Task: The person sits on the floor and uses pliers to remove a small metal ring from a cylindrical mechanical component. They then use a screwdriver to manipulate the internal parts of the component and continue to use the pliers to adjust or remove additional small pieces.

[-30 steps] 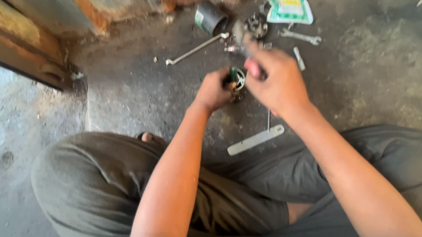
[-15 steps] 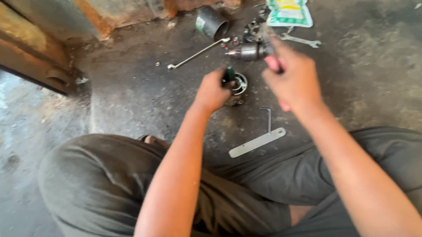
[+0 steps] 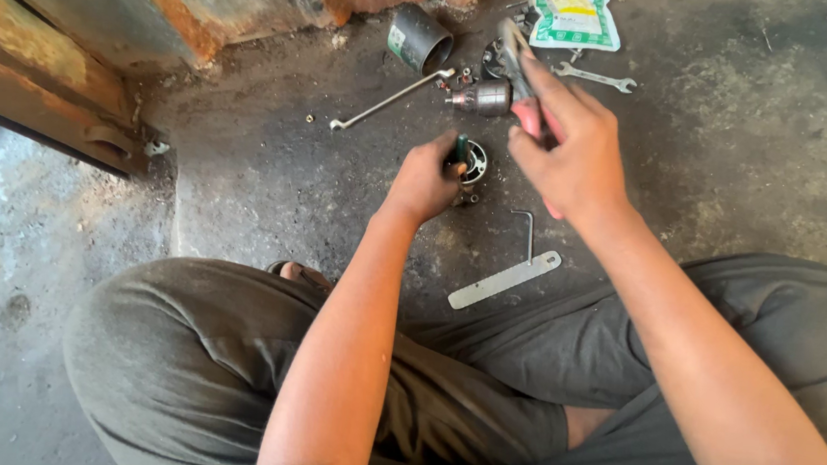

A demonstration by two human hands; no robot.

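My left hand (image 3: 425, 179) grips a green-handled tool (image 3: 460, 149), pressed against a small round metal part (image 3: 477, 163) on the dirty concrete floor. My right hand (image 3: 572, 152) is raised just right of it and holds pliers with red handles (image 3: 529, 117), jaws pointing up and away. Behind the pliers lies a motor armature (image 3: 488, 98). My legs are folded below, in dark trousers.
A metal cylinder housing (image 3: 419, 38) lies on its side near a rusty wall. A long wrench (image 3: 390, 98), a small spanner (image 3: 595, 77), a green and white packet (image 3: 573, 14), a bent hex key (image 3: 529, 230) and a flat metal strip (image 3: 503, 280) lie around.
My right hand has lifted off the round part and moved up and right with the pliers. My left hand has stayed on the part.
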